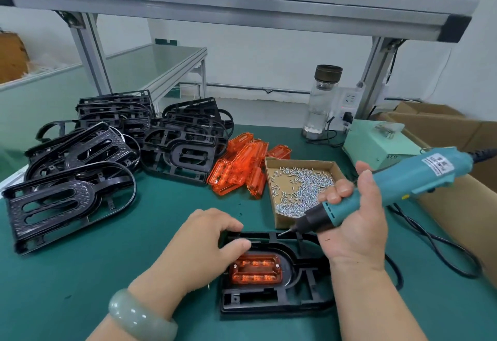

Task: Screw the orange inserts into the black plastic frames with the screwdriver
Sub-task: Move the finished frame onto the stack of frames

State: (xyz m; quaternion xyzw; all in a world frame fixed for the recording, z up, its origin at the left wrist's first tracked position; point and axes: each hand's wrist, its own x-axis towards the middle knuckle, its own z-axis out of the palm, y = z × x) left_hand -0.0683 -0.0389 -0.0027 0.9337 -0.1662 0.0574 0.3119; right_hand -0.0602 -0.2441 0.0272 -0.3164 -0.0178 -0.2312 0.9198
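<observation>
Two hands work over one black frame (pixel 269 297), which lies on the green mat (pixel 161 219) close to the person, with an orange insert (pixel 255 269) seated in its oval opening. The left hand (pixel 212 243) curls its fingers over the frame's far edge and hides that corner, while the right hand (pixel 355 222) grasps the blue screwdriver (pixel 398 182). Its bit (pixel 285 232) is just above the far edge, but whether it carries a screw is too small to tell.

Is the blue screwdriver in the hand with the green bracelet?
No, the right hand grips the screwdriver; the bracelet is by the left hand.
</observation>
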